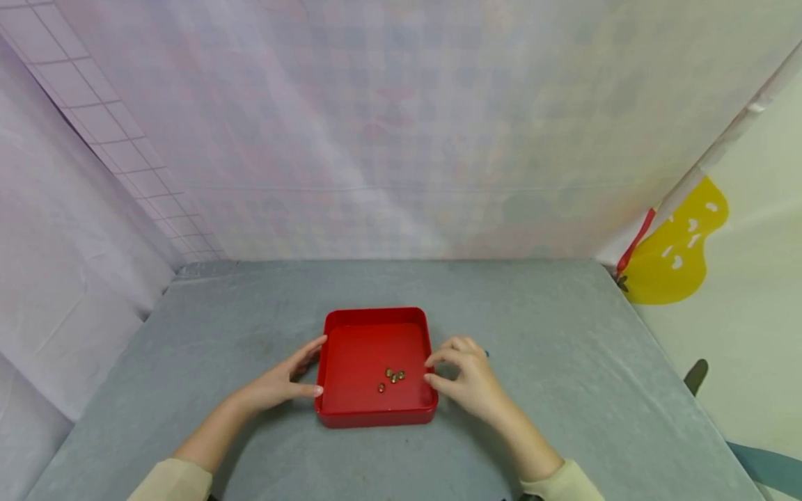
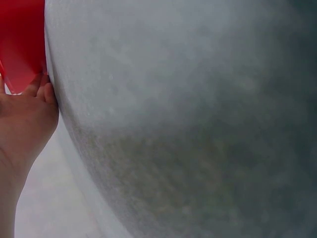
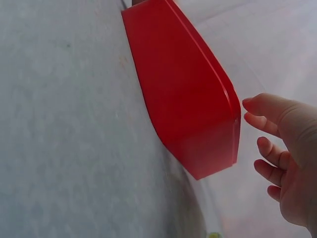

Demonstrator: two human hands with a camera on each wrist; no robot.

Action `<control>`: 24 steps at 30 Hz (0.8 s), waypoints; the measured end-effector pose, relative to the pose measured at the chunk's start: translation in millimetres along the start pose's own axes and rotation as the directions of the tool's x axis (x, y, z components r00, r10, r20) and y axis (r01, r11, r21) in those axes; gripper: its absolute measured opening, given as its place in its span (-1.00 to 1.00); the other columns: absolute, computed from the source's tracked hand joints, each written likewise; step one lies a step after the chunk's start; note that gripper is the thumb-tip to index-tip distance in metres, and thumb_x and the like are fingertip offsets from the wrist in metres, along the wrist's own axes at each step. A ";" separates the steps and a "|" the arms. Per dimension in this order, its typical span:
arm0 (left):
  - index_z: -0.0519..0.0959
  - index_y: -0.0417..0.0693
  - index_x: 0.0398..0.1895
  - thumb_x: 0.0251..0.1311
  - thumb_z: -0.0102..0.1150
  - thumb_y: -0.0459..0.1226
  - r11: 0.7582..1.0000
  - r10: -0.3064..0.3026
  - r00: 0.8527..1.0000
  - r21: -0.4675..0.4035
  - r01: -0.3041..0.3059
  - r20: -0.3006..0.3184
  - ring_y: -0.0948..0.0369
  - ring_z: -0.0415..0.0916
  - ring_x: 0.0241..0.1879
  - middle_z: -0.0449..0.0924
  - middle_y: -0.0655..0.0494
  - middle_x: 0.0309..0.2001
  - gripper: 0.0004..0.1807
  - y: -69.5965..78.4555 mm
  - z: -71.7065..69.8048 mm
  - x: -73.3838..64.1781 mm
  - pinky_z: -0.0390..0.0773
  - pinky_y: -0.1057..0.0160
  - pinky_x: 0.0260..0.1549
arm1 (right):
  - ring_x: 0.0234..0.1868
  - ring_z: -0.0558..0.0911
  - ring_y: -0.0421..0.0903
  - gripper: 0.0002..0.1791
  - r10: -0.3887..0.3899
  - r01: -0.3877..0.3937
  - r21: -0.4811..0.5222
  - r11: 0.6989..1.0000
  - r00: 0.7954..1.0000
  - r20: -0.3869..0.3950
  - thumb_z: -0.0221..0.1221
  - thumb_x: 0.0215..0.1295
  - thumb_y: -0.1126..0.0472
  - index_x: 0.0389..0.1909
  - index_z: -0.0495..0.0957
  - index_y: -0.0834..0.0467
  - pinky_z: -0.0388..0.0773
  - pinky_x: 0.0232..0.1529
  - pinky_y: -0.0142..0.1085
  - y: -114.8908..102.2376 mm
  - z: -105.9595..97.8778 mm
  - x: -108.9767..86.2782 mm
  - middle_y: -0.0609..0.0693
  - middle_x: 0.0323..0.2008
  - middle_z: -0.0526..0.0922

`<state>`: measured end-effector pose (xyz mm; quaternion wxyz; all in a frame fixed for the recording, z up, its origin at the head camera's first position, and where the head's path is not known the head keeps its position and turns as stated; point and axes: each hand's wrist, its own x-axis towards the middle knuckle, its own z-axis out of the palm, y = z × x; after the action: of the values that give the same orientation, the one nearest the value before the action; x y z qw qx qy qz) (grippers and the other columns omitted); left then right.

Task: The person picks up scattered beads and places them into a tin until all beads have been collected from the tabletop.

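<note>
A square red tray (image 1: 376,417) with raised walls sits on the grey cloth. Several small, shiny greenish-gold beads (image 1: 394,378) lie loose on its floor, right of the middle and toward the near side. At the tray's left wall, my left hand (image 1: 282,381) has its thumb by the near part of the rim and its straight fingers farther back along the wall. My right hand (image 1: 466,376) hovers at the right rim with fingers loosely bent and thumb apart. In the right wrist view, that hand's fingertips (image 3: 250,101) are just off the red wall, with nothing between them.
Grey cloth (image 1: 250,313) covers the table around the tray. A pale patterned curtain (image 1: 401,139) hangs behind, and white cloth (image 1: 69,243) closes the left. On the right hangs a cloth with a yellow shape (image 1: 673,257). A tiny blue thing (image 1: 486,353) shows beside the right hand.
</note>
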<state>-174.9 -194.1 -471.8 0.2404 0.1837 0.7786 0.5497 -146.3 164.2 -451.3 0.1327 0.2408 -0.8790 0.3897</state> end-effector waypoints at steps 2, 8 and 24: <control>-0.06 0.03 0.53 0.18 0.27 -0.25 1.000 0.001 1.000 0.001 -0.001 -0.001 -0.10 -0.13 0.42 -0.06 -0.08 0.48 -0.07 -0.3 -0.1 0.0 -0.02 -0.17 0.31 | -0.14 0.41 -0.21 -0.82 -0.006 0.006 -0.009 1.000 1.000 -0.009 0.46 -0.02 0.23 -0.36 0.69 0.05 0.32 -0.06 -0.08 2.1 -1.7 -0.9 -0.29 -0.32 0.51; -0.05 0.03 0.52 0.18 0.28 -0.23 1.000 -0.005 1.000 0.004 0.005 -0.007 -0.10 -0.12 0.42 -0.05 -0.08 0.47 -0.07 -1.1 0.2 0.4 0.01 -0.18 0.29 | -0.15 0.42 -0.20 -0.80 -0.028 0.028 -0.018 0.999 0.999 -0.028 0.46 -0.05 0.26 -0.36 0.69 0.05 0.34 -0.09 -0.14 10.0 -6.3 -4.6 -0.29 -0.31 0.52; -0.05 0.04 0.52 0.17 0.28 -0.22 1.000 -0.019 1.000 0.009 0.019 -0.015 -0.11 -0.11 0.41 -0.05 -0.08 0.47 -0.07 0.8 1.0 0.1 0.03 -0.19 0.28 | -0.21 0.43 -0.19 -0.77 -0.026 0.020 -0.069 0.997 0.996 -0.084 0.49 -0.10 0.25 -0.37 0.69 0.03 0.32 -0.16 -0.24 22.7 -23.3 -14.5 -0.28 -0.35 0.54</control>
<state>-174.4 -192.9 -471.3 0.2390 0.1735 0.7846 0.5451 -144.9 199.5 -456.0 0.1824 0.2296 -0.8825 0.3678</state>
